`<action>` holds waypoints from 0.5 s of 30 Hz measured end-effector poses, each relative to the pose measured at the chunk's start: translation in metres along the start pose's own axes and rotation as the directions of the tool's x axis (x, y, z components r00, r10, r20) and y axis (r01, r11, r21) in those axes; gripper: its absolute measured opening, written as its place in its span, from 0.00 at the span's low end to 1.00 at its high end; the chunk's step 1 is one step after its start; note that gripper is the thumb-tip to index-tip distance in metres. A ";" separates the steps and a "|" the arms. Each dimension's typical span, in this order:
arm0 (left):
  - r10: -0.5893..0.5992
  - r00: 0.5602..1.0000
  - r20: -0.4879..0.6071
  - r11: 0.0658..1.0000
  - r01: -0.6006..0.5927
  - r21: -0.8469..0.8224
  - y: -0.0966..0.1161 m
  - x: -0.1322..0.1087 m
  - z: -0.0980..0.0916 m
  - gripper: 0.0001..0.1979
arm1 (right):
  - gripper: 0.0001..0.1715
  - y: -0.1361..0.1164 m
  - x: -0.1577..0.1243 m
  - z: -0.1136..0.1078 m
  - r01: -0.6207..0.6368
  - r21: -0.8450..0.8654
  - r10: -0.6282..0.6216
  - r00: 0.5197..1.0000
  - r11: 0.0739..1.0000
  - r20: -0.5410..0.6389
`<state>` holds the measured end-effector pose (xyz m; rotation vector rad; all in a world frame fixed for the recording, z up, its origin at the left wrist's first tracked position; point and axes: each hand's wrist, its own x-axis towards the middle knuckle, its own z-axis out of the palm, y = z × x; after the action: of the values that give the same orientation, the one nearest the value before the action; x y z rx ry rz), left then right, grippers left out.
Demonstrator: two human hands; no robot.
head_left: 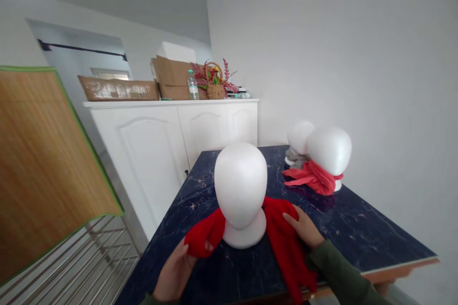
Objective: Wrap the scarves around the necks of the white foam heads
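Note:
A white foam mannequin head (241, 186) stands upright on the dark blue marbled table. Behind its neck passes a red scarf (277, 228), whose two sides come forward to the left and right of the base. My left hand (177, 267) is closed on the left part of the scarf, just left of the head. On the other side, my right hand (304, 226) grips the right part, with its thumb over the cloth. The longer right end of the scarf hangs down toward the table's front edge. Behind the head, the middle of the scarf is hidden.
At the back right stand two more foam heads, one with a coral-red scarf (318, 178), the other with a grey cloth (296, 157). A white cabinet (150, 147) carries boxes, a bottle (192, 86) and a flower basket (216, 90). A metal rack (103, 252) stands left.

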<state>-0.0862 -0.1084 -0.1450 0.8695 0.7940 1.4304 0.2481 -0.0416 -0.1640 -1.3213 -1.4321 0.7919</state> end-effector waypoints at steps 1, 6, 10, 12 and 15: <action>0.022 0.999 0.025 0.995 -0.025 0.095 -0.009 -0.013 0.001 0.15 | 0.35 0.001 -0.010 -0.001 0.046 -0.141 -0.054 0.997 0.989 -0.052; 0.113 0.979 0.168 0.710 -0.198 0.675 -0.040 -0.041 0.027 0.14 | 0.43 -0.011 -0.050 0.005 0.182 -0.559 -0.135 0.983 0.809 0.125; 0.079 0.938 0.337 0.562 -0.321 0.763 -0.047 -0.031 0.054 0.16 | 0.17 -0.024 -0.049 0.008 0.151 -0.629 -0.057 0.984 0.763 0.168; 0.089 0.943 0.320 0.566 -0.313 0.763 -0.047 -0.025 0.066 0.17 | 0.14 -0.030 -0.045 0.009 0.134 -0.538 -0.057 0.986 0.832 0.157; 0.085 0.959 0.271 0.645 -0.260 0.719 -0.042 -0.021 0.084 0.19 | 0.12 -0.039 -0.047 0.020 0.091 -0.244 -0.057 0.988 0.966 0.143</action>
<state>0.0076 -0.1296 -0.1424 1.7574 1.1880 1.1134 0.2126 -0.0911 -0.1445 -1.4149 -1.7241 0.6778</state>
